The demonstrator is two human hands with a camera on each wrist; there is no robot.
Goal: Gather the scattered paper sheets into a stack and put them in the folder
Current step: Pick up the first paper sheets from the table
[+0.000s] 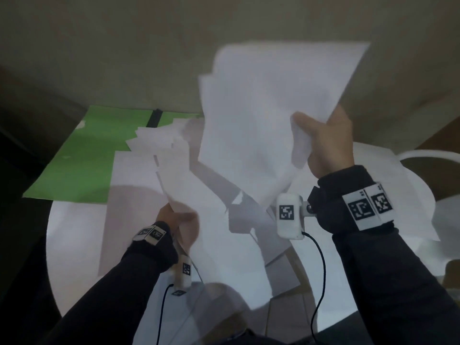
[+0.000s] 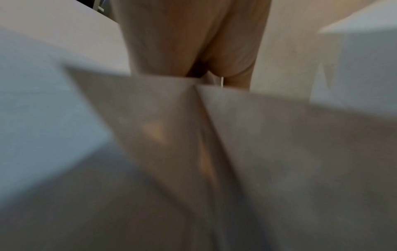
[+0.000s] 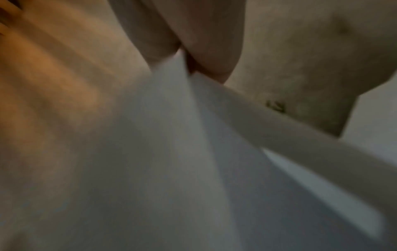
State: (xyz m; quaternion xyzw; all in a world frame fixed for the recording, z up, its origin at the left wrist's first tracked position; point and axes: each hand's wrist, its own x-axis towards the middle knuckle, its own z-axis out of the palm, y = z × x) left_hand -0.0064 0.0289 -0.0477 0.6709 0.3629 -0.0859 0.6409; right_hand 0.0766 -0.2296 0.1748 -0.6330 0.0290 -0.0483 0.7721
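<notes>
My right hand [image 1: 321, 143] grips a loose bunch of white paper sheets [image 1: 268, 105] by their lower right corner and holds them up above the table. My left hand [image 1: 179, 220] pinches the near edge of another white sheet [image 1: 171, 168] that slants up from the table. In the left wrist view the fingers [image 2: 193, 42] pinch a fold of paper [image 2: 163, 118]. In the right wrist view the fingers [image 3: 201, 42] clamp the paper sheets [image 3: 171, 135]. A green folder [image 1: 82, 158] lies open and flat at the back left, with several sheets overlapping its right half.
A round white table [image 1: 72, 240] carries more loose sheets [image 1: 139, 220] in front of me and to the right [image 1: 388, 175]. A white curved chair back [image 1: 433, 154] shows at the right. Tan floor lies beyond the table.
</notes>
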